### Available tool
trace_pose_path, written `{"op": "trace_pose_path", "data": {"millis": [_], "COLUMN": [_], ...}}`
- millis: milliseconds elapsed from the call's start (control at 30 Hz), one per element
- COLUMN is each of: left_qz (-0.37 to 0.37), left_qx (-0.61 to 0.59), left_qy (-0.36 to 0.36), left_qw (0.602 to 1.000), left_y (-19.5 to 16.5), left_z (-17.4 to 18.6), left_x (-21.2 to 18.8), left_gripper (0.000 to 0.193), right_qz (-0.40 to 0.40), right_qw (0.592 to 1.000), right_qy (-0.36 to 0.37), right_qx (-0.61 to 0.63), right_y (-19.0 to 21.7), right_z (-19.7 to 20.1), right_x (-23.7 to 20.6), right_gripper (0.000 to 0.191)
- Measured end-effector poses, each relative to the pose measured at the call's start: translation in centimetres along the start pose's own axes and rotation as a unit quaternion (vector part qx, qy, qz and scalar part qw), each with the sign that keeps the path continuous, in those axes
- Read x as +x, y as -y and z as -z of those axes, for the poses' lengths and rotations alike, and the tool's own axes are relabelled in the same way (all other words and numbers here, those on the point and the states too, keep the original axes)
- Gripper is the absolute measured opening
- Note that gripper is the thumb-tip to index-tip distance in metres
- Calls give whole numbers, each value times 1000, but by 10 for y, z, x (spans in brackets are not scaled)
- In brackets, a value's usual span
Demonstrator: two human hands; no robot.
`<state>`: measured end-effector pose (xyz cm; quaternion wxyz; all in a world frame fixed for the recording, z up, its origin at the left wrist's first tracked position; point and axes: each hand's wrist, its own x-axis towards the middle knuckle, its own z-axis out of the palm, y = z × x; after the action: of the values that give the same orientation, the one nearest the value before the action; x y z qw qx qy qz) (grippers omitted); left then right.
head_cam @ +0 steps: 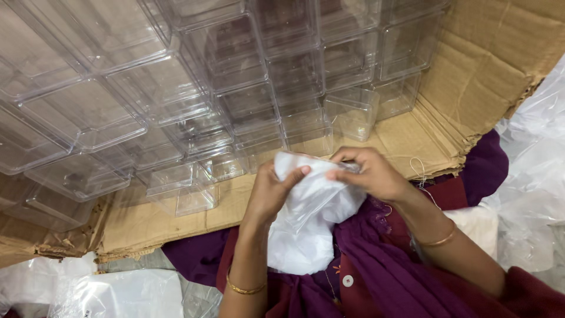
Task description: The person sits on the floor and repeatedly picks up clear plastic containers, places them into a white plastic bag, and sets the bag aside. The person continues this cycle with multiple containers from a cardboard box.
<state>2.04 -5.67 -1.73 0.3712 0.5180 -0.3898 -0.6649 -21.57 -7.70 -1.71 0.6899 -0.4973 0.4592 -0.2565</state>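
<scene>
My left hand (269,191) and my right hand (368,172) both grip a clear plastic bag holding folded white cloth (306,221), over my lap in purple and maroon fabric (376,265). The left thumb presses on the bag's top corner. The right fingers pinch its upper edge. Each wrist bears a gold bangle.
A big open cardboard box (488,65) lies ahead, packed with several clear plastic containers (194,88) in rows. One clear container (352,115) stands apart near the right hand. Clear plastic bags lie at the right (535,188) and lower left (112,294).
</scene>
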Motion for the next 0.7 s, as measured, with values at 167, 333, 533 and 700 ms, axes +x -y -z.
{"op": "trace_pose_path", "data": {"millis": [167,333,533,700], "left_qz": [2,-53,-141,-108], "left_qx": [-188,-140,-219,-197], "left_qy": [-75,-17,-114,-107], "left_qw": [979,989,959,968], "left_y": [24,29,42,51], "left_z": [-9,-10,-23,-28], "left_x": [-2,-6,-1,2], "left_gripper": [34,47,24,23], "right_qz": [46,52,100,43], "right_qw": [993,989,944,926], "right_qy": [-95,-134,-157,-182], "right_qx": [47,-33,-273,-329], "right_y": [-16,-21,-1,16], "right_z": [6,2,-13,-23], "right_x": [-10,-15,-21,-25], "right_gripper": [15,18,22,24]}}
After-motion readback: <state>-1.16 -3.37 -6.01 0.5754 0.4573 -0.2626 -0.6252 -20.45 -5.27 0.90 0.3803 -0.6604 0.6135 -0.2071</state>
